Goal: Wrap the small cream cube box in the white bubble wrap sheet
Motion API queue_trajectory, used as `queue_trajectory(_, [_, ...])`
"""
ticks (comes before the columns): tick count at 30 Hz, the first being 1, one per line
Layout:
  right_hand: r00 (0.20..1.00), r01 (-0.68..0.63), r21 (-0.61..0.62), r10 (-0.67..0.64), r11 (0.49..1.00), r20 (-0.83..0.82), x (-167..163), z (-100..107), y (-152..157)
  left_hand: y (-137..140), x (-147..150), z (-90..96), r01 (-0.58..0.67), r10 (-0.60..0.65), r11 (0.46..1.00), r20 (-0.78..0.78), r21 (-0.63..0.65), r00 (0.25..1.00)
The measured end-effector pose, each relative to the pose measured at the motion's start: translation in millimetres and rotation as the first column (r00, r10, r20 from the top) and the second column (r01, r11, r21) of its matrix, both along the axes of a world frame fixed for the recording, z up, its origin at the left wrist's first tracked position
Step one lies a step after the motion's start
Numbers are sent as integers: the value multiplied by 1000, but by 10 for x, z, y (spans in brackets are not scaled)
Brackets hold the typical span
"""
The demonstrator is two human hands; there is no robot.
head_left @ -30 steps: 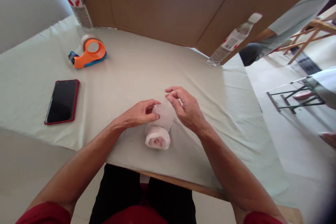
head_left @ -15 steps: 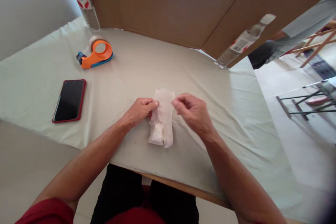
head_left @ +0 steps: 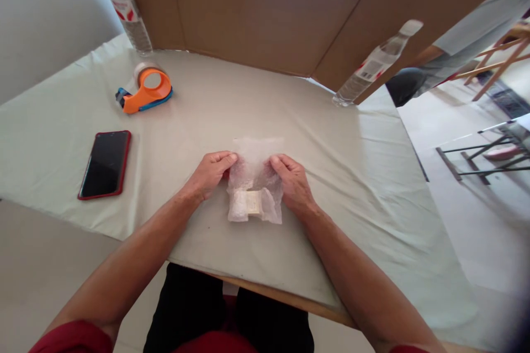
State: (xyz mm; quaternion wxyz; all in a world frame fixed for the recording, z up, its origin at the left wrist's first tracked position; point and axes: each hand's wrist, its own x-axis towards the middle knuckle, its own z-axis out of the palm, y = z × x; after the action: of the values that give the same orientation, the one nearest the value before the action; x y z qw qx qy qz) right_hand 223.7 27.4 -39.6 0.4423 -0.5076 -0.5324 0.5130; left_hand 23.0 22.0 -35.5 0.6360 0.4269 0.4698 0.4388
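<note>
A sheet of bubble wrap point(head_left: 260, 150) lies spread on the cloth near the table's front edge, its near end folded around a small pale block-like item point(head_left: 254, 202). My left hand point(head_left: 212, 172) pinches the sheet's left edge between thumb and fingers. On the opposite edge, my right hand point(head_left: 293, 177) grips the wrap the same way, thumb on top. Only part of the pale item shows between the folded flaps; what it is I cannot make out. A bit of something red peeks out beside my left fingers.
A red-cased phone point(head_left: 105, 164) and an orange tape dispenser point(head_left: 148, 91) lie to the left. Two water bottles, one left point(head_left: 126, 10) and one right point(head_left: 373, 69), stand by an upright cardboard panel point(head_left: 256, 11). Behind it at right, a person's grey sleeve point(head_left: 476, 30) shows.
The bubble wrap has been opened out wider, uncovering part of the pale item. My right hand, apart from or barely at the edge before, now holds the right side.
</note>
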Motion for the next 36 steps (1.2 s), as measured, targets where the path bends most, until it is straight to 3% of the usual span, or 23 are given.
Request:
queue_trajectory(4, [966,21,-152,-59,988,-251,-7,-42,31,5,-18,41,-173,205,971,-206,164,957])
queue_trajectory(6, [948,2,-200,-65,980,-310,-22,-48,41,-17,-23,85,-295,376,909,-274,294,885])
queue_trajectory(8, [942,-17,-215,-56,976,-332,-33,-41,48,-54,-18,128,-323,456,862,-321,391,830])
queue_trajectory(10, [940,-25,-207,-48,978,-338,-43,-23,46,-92,-1,158,-215,389,887,-411,408,825])
queue_trajectory(13, [940,-45,-198,-25,979,-341,-72,17,14,-125,40,168,11,201,943,-594,332,779])
queue_trajectory(15, [950,-91,-206,23,974,-312,-101,40,-20,-127,64,159,70,148,954,-660,293,736])
queue_trajectory(17, [959,-133,-211,71,968,-276,-124,49,-46,-117,75,146,83,124,958,-658,274,743])
queue_trajectory(22, [965,-67,-145,27,987,-261,-60,10,6,-48,10,123,51,26,985,-439,163,898])
queue_trajectory(25, [972,44,-86,-62,995,-228,47,-17,99,24,-80,131,-136,153,987,-229,91,961])
queue_trajectory(28, [963,169,-71,-180,983,-203,146,-39,201,89,-161,141,-296,300,954,-115,51,947])
queue_trajectory(31, [949,263,-85,-274,961,-159,221,-59,285,117,-200,126,-370,384,923,-184,108,905])
queue_trajectory(36, [955,290,-52,-293,955,-49,326,-99,360,103,-221,37,-238,297,953,-413,188,861])
